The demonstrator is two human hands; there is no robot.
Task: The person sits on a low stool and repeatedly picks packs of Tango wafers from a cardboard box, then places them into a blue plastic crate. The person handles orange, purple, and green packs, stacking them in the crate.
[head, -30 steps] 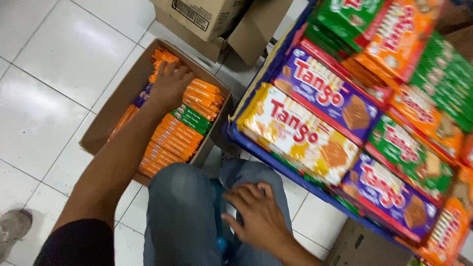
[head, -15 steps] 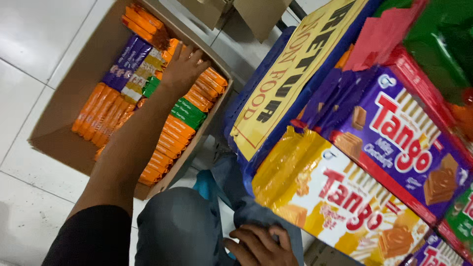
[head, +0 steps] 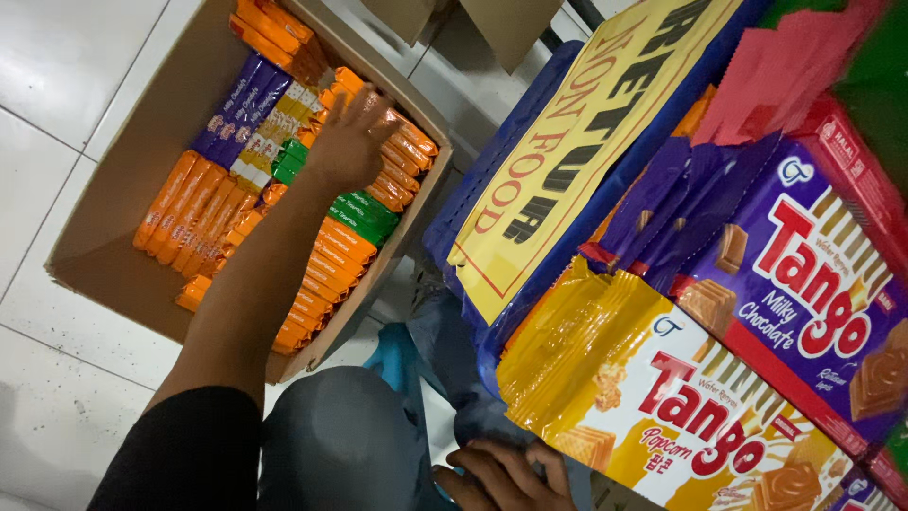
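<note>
Left hand point(head: 355, 142) on packets point(head: 397, 161), box point(head: 113, 237) edge

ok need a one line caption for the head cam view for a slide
Left hand reaching into a cardboard box of orange wafer packs, right hand low by the knee, beside a blue crate.

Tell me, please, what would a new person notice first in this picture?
First, the big wafer packs at the right, yellow and purple, stacked in a blue crate with a yellow sign. Next, the open cardboard box on the white floor, full of slim orange, purple and green packets. The left hand reaches into this box; the right hand rests at the bottom edge.
</note>
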